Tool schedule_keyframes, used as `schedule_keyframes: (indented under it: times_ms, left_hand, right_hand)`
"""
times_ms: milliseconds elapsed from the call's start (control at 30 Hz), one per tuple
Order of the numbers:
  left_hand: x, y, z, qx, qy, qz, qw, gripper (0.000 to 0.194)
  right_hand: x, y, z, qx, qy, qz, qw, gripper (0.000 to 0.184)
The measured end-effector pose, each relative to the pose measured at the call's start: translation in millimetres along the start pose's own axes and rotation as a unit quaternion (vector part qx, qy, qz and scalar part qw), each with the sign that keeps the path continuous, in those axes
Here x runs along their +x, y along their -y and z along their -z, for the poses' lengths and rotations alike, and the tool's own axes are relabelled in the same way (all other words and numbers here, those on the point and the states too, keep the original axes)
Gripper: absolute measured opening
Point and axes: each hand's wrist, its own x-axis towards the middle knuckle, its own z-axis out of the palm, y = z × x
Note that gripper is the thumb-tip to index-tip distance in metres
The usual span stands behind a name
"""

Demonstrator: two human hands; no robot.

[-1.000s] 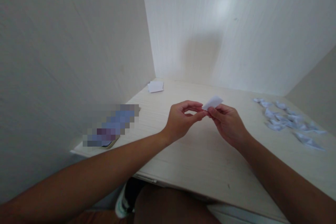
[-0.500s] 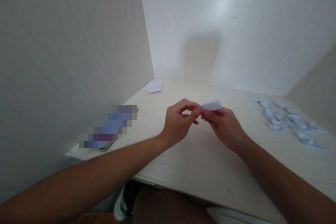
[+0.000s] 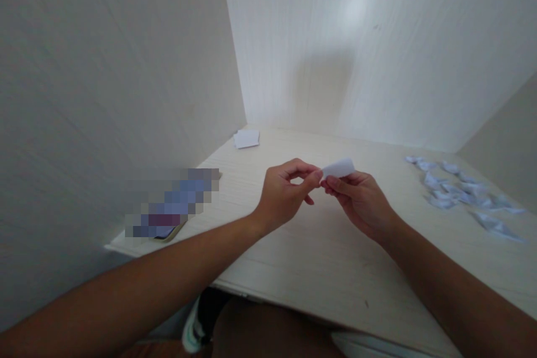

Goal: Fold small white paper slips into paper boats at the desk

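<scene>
A small piece of white paper [image 3: 340, 168], folded or curled into a narrow strip, is held above the table between both hands. My left hand [image 3: 289, 187] pinches its left end between thumb and forefinger. From below and the right, my right hand [image 3: 358, 198] grips the same paper, thumb in front and fingers behind. The fingertips of both hands nearly meet near the paper's lower left corner. How the paper is folded on its far side is hidden.
Several folded white paper pieces [image 3: 455, 190] lie in a loose group at the right. A small stack of white paper [image 3: 246, 139] rests in the far left corner. A phone-like object [image 3: 172, 232], mostly pixelated, lies at the left edge. Walls enclose the table [image 3: 310, 268].
The paper's left end shows slightly more between the fingers, and my left hand has shifted very slightly. Both hands keep hold of the paper.
</scene>
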Motion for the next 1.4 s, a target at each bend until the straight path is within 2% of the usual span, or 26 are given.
schedule_keyframes:
  times_ms: [367, 567, 1067, 1400]
  left_hand:
    - [3.1, 2.9, 4.4, 0.02, 0.019, 0.019, 0.999, 0.02]
    - [4.5, 4.8, 5.8, 0.018, 0.021, 0.015, 1.0, 0.021]
    - [5.0, 6.0, 8.1, 0.005, 0.04, 0.069, 0.997, 0.024]
    - [5.5, 4.3, 8.3, 0.012, 0.052, 0.083, 0.995, 0.027]
  right_hand:
    - [2.9, -0.7, 5.0, -0.022, -0.002, 0.017, 1.0, 0.017]
    - [4.1, -1.9, 7.2, -0.046, 0.001, 0.012, 0.999, 0.021]
    - [4.9, -1.1, 8.6, -0.054, 0.002, 0.004, 0.999, 0.018]
    - [5.3, -2.9, 10.1, -0.073, 0.026, -0.001, 0.997, 0.02]
